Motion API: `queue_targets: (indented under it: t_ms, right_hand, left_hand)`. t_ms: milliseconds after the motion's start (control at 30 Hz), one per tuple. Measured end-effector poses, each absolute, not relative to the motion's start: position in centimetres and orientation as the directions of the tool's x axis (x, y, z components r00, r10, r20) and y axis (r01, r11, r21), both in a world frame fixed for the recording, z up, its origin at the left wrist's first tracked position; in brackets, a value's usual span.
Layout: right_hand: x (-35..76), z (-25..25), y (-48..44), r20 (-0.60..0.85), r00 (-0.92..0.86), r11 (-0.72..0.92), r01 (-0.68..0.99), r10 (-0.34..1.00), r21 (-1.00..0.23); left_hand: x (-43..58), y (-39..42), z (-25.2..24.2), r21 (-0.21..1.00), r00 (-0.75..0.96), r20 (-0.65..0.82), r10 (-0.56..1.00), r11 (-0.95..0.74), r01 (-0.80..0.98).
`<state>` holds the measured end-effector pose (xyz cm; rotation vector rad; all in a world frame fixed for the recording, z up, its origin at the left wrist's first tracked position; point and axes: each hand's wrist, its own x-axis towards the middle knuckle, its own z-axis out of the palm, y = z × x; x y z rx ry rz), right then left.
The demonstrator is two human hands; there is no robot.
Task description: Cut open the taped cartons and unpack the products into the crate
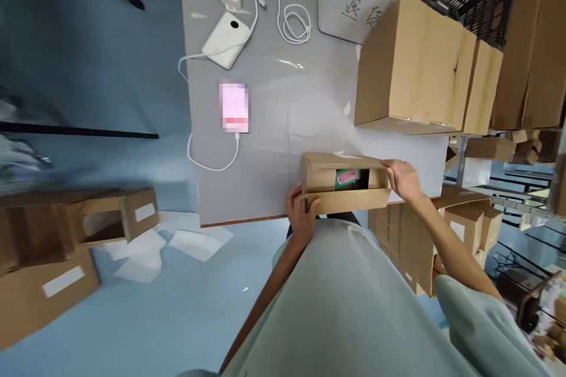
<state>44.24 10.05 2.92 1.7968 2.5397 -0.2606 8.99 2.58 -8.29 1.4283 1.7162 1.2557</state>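
A small long cardboard box (327, 201) lies at the front edge of the grey table, close against my body. Its top stands partly open, and a green and pink item (347, 178) shows inside beside something dark. My left hand (301, 215) grips the box's left end, with the thumb on the near side. At the opposite end, my right hand (403, 179) pinches the upper right corner by the flap; its fingertips are partly hidden.
A phone (235, 107) with a blurred screen, a white power bank (226, 40) and white cables (295, 23) lie on the table (265, 188). Large cardboard boxes (428, 65) and a white bin (340, 6) stand at the back right. Open boxes (106, 218) sit on the floor leftward.
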Motion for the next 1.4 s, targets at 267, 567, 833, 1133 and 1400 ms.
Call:
queue_targets:
  t_ms: [267, 567, 833, 1133, 1400]
  right_hand:
    - [45.4, 4.9, 19.2, -0.292, -0.247, 0.189, 0.959, 0.924, -0.212]
    - [46.0, 4.6, 19.9, -0.370, -0.335, 0.200, 0.913, 0.866, -0.356]
    - [43.2, 4.9, 15.0, -0.033, -0.361, 0.328, 0.879, 0.932, -0.346]
    - [37.8, 6.0, 12.1, -0.523, -0.650, 0.544, 0.755, 0.551, -0.366]
    - [38.8, 5.0, 11.4, -0.533, -0.628, 0.573, 0.766, 0.567, -0.293]
  left_hand:
    - [6.7, 2.6, -2.5, 0.799, -0.082, 0.211, 0.974, -0.123, 0.588]
    - [3.7, -1.4, -0.5, 0.643, 0.169, 0.203, 0.965, -0.261, 0.720]
    - [7.5, 1.9, 4.1, 0.595, 0.234, 0.130, 0.964, -0.265, 0.759]
    - [17.8, 10.7, 3.7, 0.546, 0.473, -0.469, 0.746, -0.176, 0.819]
    - [15.8, 6.7, 1.8, 0.517, 0.405, -0.434, 0.805, -0.146, 0.843]
